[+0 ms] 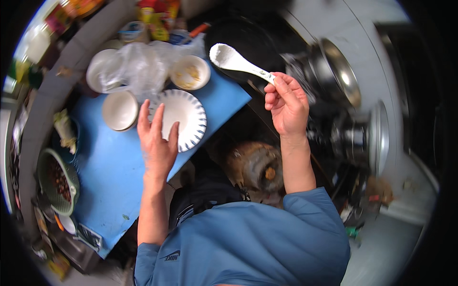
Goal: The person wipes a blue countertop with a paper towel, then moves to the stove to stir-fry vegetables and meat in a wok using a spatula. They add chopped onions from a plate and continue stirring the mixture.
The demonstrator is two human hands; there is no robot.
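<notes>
My right hand [288, 102] grips the handle end of a white ceramic spoon [238, 62], its bowl holding white powder, above a dark wok [239, 39]. Fingers spread, my left hand [157, 139] is over the near left edge of a white plate with a blue-dashed rim [189, 119]; whether it touches the plate is unclear. Left of the plate stand stacked white bowls [120, 110]. Behind it, a small bowl [190, 72] contains yellowish pieces. A crumpled clear plastic bag [141, 66] lies beside that bowl and partly over another white bowl [100, 71].
A blue tabletop [107, 171] carries these dishes. At its left are a green colander [59, 182] with reddish-brown pieces and a pale vegetable [65, 131]. Steel basins [334, 73] stand at the right. Below them is a rusty gas cylinder [254, 164].
</notes>
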